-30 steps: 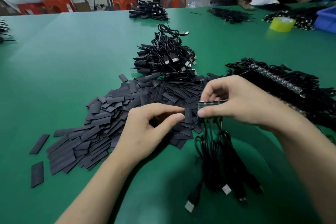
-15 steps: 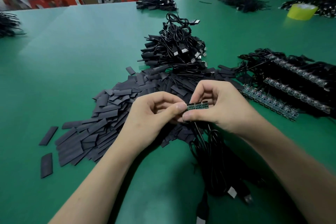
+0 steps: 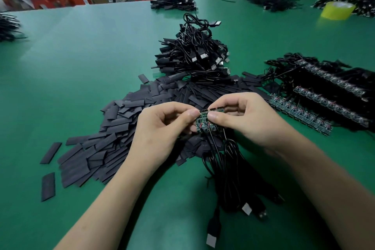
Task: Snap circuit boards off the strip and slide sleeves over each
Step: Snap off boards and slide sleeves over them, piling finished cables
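Both hands, left hand [image 3: 162, 128] and right hand [image 3: 249, 122], pinch a short strip of green circuit boards [image 3: 205, 122] just above the pile of black sleeves [image 3: 113, 134] on the green desk [image 3: 81, 57].

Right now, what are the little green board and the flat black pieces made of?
The green board, pinched between the left hand and right hand, looks like stiff fibreglass-type sheet with a green coat and tiny metal parts. The flat black pieces look like thin, matte, rubbery plastic tube pressed flat; which plastic, I cannot tell.
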